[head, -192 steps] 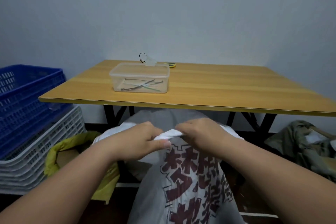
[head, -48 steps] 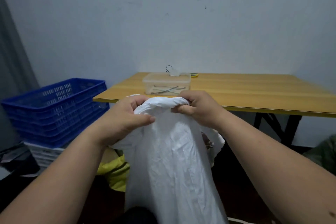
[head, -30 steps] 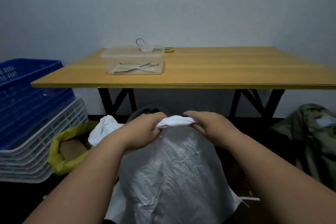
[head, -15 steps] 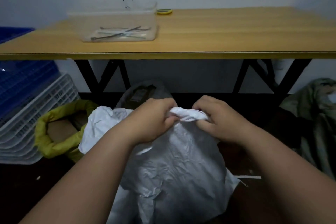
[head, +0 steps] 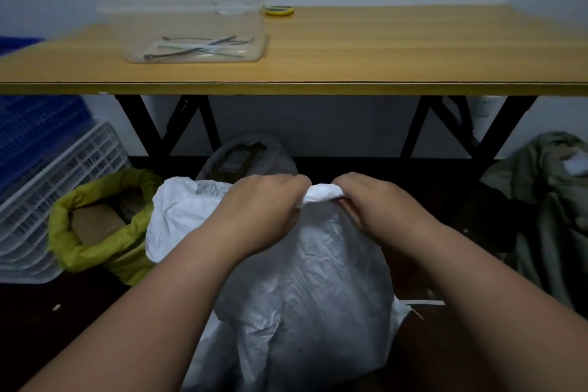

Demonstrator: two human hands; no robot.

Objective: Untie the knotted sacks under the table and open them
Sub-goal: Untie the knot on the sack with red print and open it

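Note:
A white woven sack point(head: 305, 289) stands on the floor in front of the wooden table point(head: 381, 51). My left hand point(head: 254, 213) and my right hand point(head: 378, 204) both grip its rolled top rim, a short stretch of rim showing between them. Part of the sack's mouth flares out to the left of my left hand. A yellow-green sack point(head: 95, 232) sits at the left with its rim rolled down and its mouth agape. Behind the white sack, under the table, a grey sack point(head: 245, 156) stands partly hidden.
A clear plastic box point(head: 194, 32) with cable ties and a yellow tape roll point(head: 280, 10) sit on the table. Blue and white crates point(head: 38, 169) are stacked at the left. An olive-green bag point(head: 547, 210) lies at the right. Black table legs point(head: 426, 124) cross behind.
The white sack has come down from chest height to the floor. My hands have stayed on its rolled rim, and the view has tilted down toward the space under the table.

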